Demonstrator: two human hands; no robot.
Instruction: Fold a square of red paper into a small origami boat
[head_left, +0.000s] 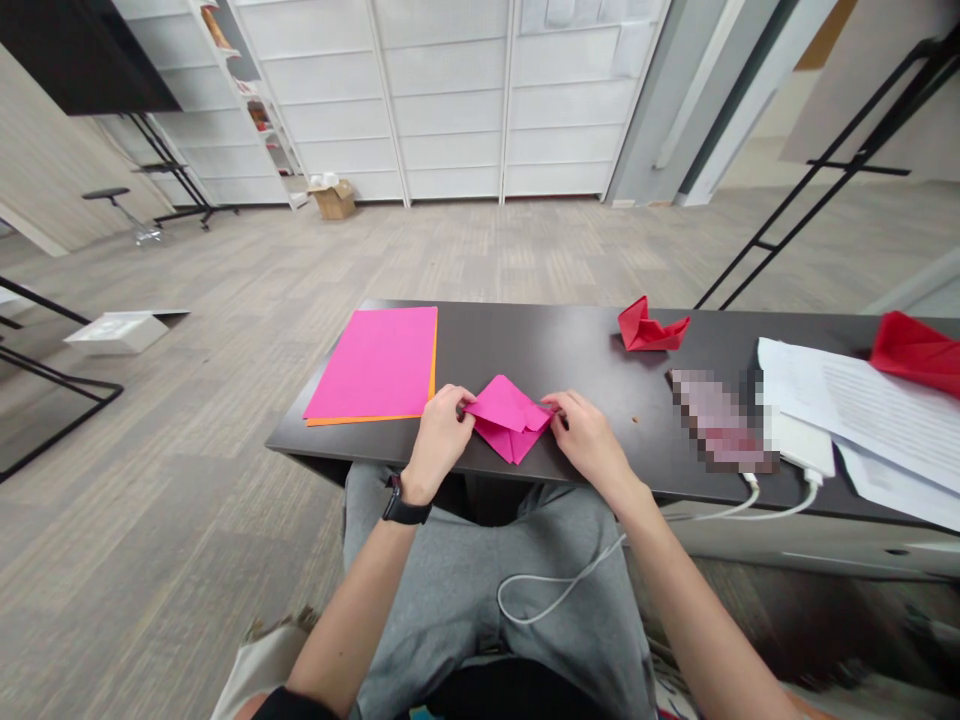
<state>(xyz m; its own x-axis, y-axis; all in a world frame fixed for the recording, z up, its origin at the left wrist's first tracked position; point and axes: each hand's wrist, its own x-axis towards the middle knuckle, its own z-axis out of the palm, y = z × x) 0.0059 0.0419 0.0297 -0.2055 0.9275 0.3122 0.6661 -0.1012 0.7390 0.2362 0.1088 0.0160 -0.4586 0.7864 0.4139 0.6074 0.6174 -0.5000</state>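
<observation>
A partly folded pink paper (507, 417) lies on the dark table (540, 345) near its front edge. My left hand (439, 437) pinches the paper's left corner with closed fingers; a black watch sits on that wrist. My right hand (589, 437) pinches the right corner, fingers pressed together on the fold. A stack of flat pink sheets (375, 362) with an orange sheet under it lies to the left of my hands.
A folded red paper shape (649, 328) sits at the table's back. White printed sheets (855, 405), another red paper (916, 352), a blurred object and a white charger with a cable (802, 445) fill the right side. Black stand legs cross the floor at left and right.
</observation>
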